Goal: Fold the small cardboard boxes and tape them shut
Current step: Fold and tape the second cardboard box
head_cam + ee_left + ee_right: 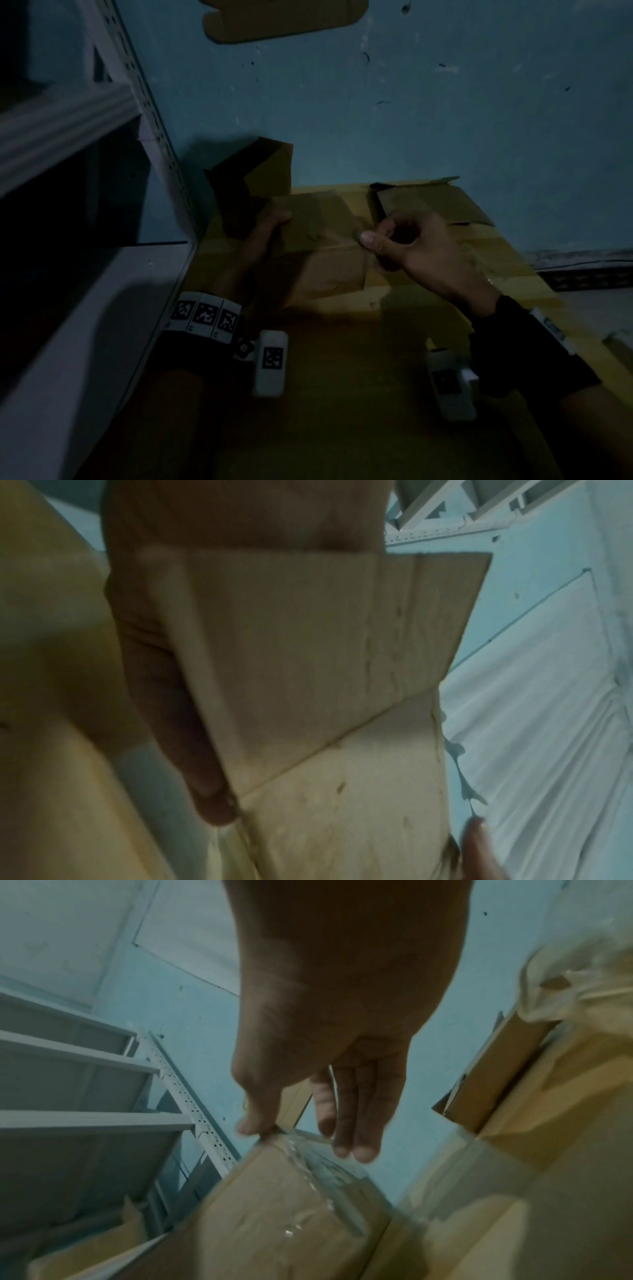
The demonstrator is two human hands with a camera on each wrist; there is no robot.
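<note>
The small box is gripped at its left end by the left hand; clear tape is pinched on its top seam by the right hand, sealing apparently unfinished; another box waits far right

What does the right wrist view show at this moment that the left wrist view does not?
Only the right wrist view shows the right hand, thumb on the edge of the small brown cardboard box, beside a wrinkled strip of clear tape on it. Only the left wrist view shows the left hand holding a flap of that box. Both share the box, the pale blue wall and the white metal shelving.
</note>
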